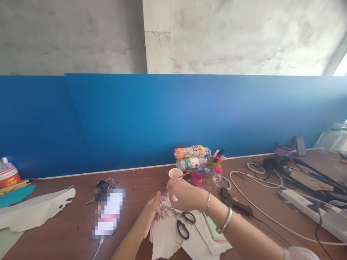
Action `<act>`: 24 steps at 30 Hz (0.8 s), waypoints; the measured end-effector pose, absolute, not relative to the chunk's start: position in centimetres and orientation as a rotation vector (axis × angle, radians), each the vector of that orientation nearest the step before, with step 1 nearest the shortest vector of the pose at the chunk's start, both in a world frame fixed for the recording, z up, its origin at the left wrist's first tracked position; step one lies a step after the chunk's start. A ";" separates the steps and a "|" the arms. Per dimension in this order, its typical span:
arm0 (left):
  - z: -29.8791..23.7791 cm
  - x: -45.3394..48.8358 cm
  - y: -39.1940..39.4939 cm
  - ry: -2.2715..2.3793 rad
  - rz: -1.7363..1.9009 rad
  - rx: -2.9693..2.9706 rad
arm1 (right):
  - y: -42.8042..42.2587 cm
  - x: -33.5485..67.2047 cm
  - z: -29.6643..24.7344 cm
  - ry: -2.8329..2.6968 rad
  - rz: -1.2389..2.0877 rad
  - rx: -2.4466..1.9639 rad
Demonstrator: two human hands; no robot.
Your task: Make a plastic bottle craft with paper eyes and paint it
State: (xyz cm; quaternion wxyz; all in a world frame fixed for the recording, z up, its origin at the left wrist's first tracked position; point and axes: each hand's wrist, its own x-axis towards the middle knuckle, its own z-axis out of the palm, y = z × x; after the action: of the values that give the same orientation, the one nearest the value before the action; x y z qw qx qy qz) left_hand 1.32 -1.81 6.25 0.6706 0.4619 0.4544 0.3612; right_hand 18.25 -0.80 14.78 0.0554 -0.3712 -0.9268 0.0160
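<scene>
My left hand [151, 213] is closed around one side of a clear, shiny plastic piece [162, 208], which looks like part of a bottle. Bent over the other side, the fingers of my right hand [185, 195] grip the same plastic; their tips are partly hidden. Black-handled scissors [183, 234] lie just below on torn white paper sheets [166, 242], their blades partly covered by the plastic. Behind my right hand stands a paper cup [175, 173], with a pink-red lidded tub [196, 178] beside it.
Plastic bottles [192, 163] are stacked against the blue partition [162, 115]. A red-capped bottle [216, 178] and a black glue gun [235, 203] sit right of my wrist. White cables run to a power strip [311, 213]. A lit phone [110, 215] and torn paper [40, 207] lie left.
</scene>
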 end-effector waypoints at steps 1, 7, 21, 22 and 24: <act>6.3 1.3 -1.8 1.022 0.812 1.045 | -0.8 18.2 14.8 -2.809 0.051 -1.135; 6.2 1.3 -1.9 1.036 0.818 1.057 | -0.8 18.0 14.8 -2.816 0.083 -1.169; 5.7 1.3 -1.6 1.027 0.814 1.026 | -1.0 18.0 14.8 -2.789 0.099 -1.212; 5.8 1.3 -1.7 1.026 0.815 1.022 | -1.0 18.0 14.8 -2.783 0.094 -1.220; 5.8 1.3 -1.7 1.028 0.812 1.011 | -1.0 17.9 14.7 -2.781 0.100 -1.224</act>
State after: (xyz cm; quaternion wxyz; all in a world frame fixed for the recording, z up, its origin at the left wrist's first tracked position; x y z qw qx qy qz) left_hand 1.31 -1.74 5.85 0.6767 0.4498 0.4574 0.3612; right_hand 17.95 -0.96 14.74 0.0507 -0.4022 -0.9136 0.0328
